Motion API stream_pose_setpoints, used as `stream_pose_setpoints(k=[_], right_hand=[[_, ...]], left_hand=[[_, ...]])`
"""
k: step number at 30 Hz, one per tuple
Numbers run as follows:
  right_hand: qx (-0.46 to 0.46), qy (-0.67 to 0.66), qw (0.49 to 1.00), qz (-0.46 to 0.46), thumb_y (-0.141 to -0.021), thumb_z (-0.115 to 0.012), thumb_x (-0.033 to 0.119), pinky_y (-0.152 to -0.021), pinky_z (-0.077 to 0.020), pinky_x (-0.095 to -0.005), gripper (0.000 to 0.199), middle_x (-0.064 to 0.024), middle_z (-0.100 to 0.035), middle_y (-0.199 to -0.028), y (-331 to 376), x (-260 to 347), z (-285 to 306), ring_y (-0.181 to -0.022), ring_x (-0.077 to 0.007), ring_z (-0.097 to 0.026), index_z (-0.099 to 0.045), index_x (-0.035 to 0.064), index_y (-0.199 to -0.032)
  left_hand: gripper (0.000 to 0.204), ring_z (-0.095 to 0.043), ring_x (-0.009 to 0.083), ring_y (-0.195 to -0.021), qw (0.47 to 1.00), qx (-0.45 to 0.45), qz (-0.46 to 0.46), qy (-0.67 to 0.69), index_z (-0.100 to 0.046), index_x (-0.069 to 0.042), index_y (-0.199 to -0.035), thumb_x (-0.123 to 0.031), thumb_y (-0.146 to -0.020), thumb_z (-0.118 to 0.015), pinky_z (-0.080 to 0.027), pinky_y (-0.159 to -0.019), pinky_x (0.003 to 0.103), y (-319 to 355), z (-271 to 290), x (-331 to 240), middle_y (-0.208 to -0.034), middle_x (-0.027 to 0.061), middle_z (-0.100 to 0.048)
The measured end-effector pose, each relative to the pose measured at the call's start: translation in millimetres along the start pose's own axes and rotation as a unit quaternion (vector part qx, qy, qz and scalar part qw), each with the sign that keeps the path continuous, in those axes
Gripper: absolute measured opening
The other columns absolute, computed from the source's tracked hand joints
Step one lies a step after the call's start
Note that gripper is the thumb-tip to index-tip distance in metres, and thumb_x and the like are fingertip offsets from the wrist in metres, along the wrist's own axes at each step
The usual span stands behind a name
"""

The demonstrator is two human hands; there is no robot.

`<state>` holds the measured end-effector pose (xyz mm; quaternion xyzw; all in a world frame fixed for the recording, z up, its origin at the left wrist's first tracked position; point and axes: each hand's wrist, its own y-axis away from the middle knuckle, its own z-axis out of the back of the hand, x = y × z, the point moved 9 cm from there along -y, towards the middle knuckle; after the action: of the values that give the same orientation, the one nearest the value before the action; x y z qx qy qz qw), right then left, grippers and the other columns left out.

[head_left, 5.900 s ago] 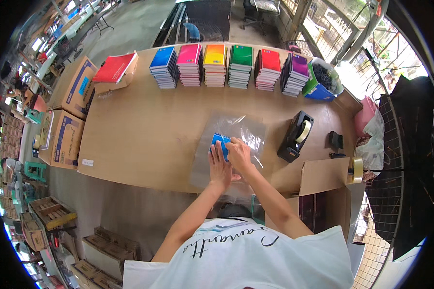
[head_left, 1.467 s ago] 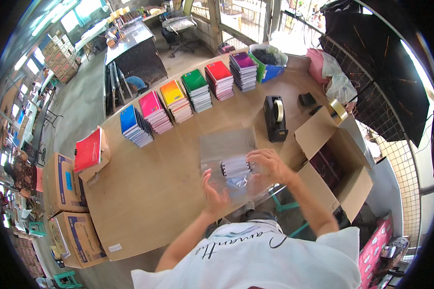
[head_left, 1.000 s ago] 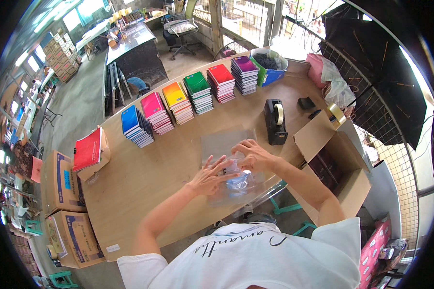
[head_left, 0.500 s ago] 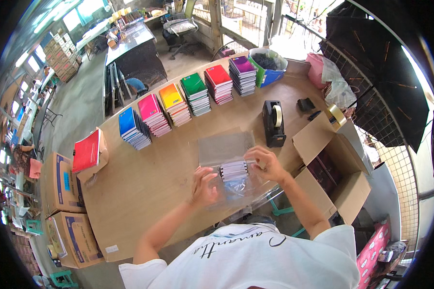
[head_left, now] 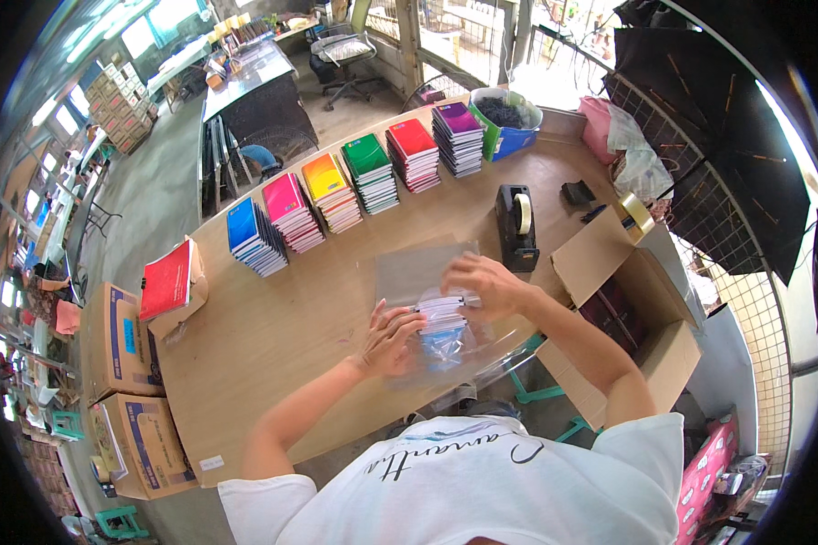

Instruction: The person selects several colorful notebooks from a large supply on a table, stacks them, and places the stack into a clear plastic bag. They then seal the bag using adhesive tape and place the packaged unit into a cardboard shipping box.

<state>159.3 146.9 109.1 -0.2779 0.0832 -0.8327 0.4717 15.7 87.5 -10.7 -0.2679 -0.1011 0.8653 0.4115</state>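
Note:
A small bundle of notebooks [head_left: 442,314], white page edges up with dark binding at the ends, lies in a clear plastic bag [head_left: 445,350] near the table's front edge. My left hand [head_left: 389,341] rests against the bundle's left side, its fingers stretched out and touching the plastic. Over the bundle's far right corner, my right hand [head_left: 486,283] has its fingers bent onto a loose flap of the plastic; they are slightly blurred. Beneath and beyond the bundle lies a flat greyish clear sheet [head_left: 404,268].
Stacks of notebooks with blue [head_left: 245,227], pink, yellow, green, red and purple covers line the table's far side. A black tape dispenser [head_left: 517,232] stands right of my hands, beside an open carton [head_left: 668,363]. A blue-green bin [head_left: 518,136] sits far right.
My right hand has moved left and over the bundle, drawing plastic with it. The left hand has come in closer, and its fingers now touch the bundle's side.

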Motion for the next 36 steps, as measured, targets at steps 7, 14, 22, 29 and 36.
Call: stream_pose_setpoints(k=[7,14,22,29,36], right_hand=[[-0.123,0.075,0.979,-0.143,-0.071,-0.070,0.017,-0.071,-0.0488,-0.0416,0.024,-0.0060,-0.061,-0.097,2,-51,-2,-0.082,-0.0292,-0.062,-0.065,0.0096,-0.093],[0.245,0.050,0.968,0.013,-0.070,-0.066,0.013,-0.070,-0.0514,-0.0407,0.015,-0.0033,-0.064,-0.096,22,0,-31,-0.087,-0.0263,-0.064,-0.064,0.0113,-0.085],[0.160,0.011,0.987,0.031,-0.066,-0.072,0.014,-0.082,-0.0467,-0.0439,0.011,-0.0046,-0.063,-0.097,14,-17,-58,-0.106,-0.0254,-0.056,-0.065,0.0118,-0.074],[-0.042,-0.394,0.907,-0.145,-0.071,-0.078,0.007,-0.093,-0.0443,-0.0398,0.078,-0.0088,-0.058,-0.109,48,-55,-84,-0.107,-0.0240,-0.055,-0.040,0.0255,-0.137],[-0.021,-0.514,0.814,-0.269,-0.070,-0.076,0.000,-0.077,-0.0469,-0.0307,0.117,-0.0044,-0.053,-0.087,55,-77,-117,-0.082,-0.0136,-0.051,0.005,0.0226,-0.153]], left_hand=[[0.084,-0.032,0.0240,-0.135,0.995,0.074,-0.046,-0.052,-0.043,-0.027,-0.138,-0.015,-0.061,-0.073,-0.004,-0.114,0.056,-13,-2,-3,-0.145,-0.0029,-0.038],[0.100,-0.019,0.0258,-0.142,0.971,0.212,-0.050,-0.104,-0.028,-0.040,-0.144,-0.016,-0.061,-0.077,-0.006,-0.114,0.060,-26,-14,5,-0.154,-0.0039,-0.021],[0.100,-0.007,0.0331,-0.145,0.955,0.274,-0.058,-0.099,-0.022,-0.048,-0.145,-0.022,-0.065,-0.078,-0.014,-0.112,0.064,-44,-8,-6,-0.158,-0.0021,-0.009],[0.101,-0.004,0.0375,-0.144,0.965,0.244,-0.039,-0.085,-0.026,-0.049,-0.143,-0.025,-0.061,-0.079,-0.013,-0.111,0.064,-36,-23,-6,-0.158,0.0019,-0.009],[0.078,-0.021,0.0386,-0.141,0.989,-0.140,0.015,0.035,-0.044,-0.025,-0.131,-0.031,-0.063,-0.081,-0.006,-0.112,0.063,-36,5,-34,-0.148,0.0026,-0.032]])
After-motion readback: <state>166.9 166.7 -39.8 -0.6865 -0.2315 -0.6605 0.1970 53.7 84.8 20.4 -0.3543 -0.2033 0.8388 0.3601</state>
